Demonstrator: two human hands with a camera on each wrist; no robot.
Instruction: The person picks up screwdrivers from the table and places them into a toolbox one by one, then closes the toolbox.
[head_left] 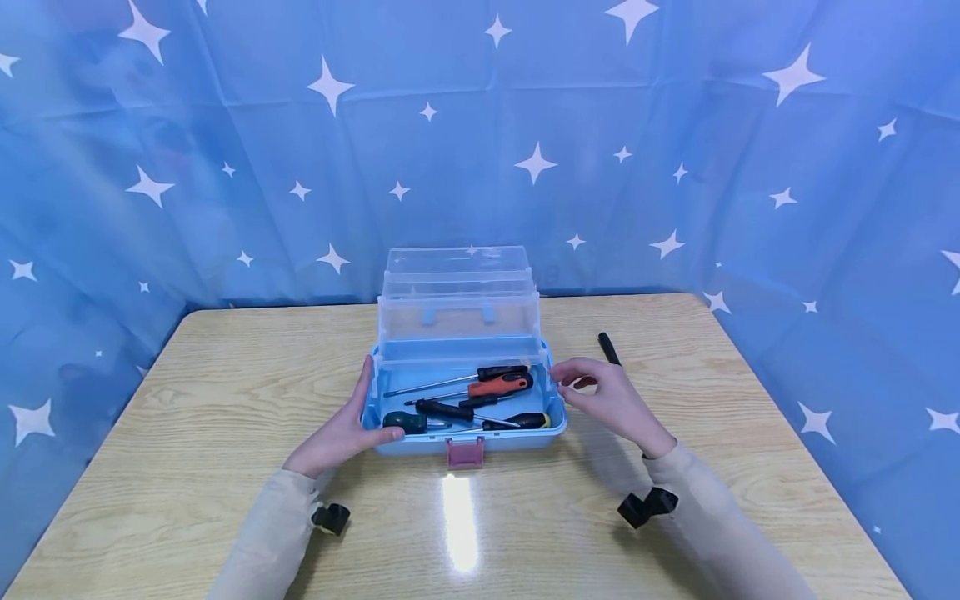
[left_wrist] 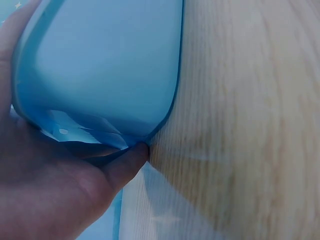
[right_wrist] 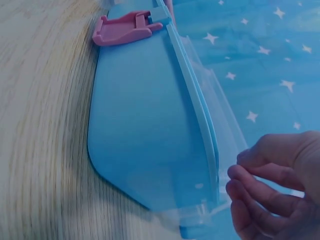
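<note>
A light-blue toolbox point(head_left: 427, 446) with a clear lid point(head_left: 459, 283) raised stands on the table. My left hand point(head_left: 348, 429) grips its left end, thumb over the front corner, fingers along the side. Inside lie several screwdrivers, among them an orange-handled screwdriver point(head_left: 498, 385), a green stubby-handled screwdriver point(head_left: 405, 422) and a black-and-yellow screwdriver point(head_left: 525, 421). At the right end is my right hand point(head_left: 611, 400), its fingers bent and thumb near the index fingertip. The right wrist view has these fingertips point(right_wrist: 236, 172) against or very near the lid's edge; whether they pinch it is unclear.
On the front of the box, a pink latch point(head_left: 465, 454) hangs down. Beyond my right hand, a black handle point(head_left: 609, 347) lies on the wooden table point(head_left: 225, 417), partly hidden by the hand. A blue curtain point(head_left: 450, 150) with white stars hangs behind the table.
</note>
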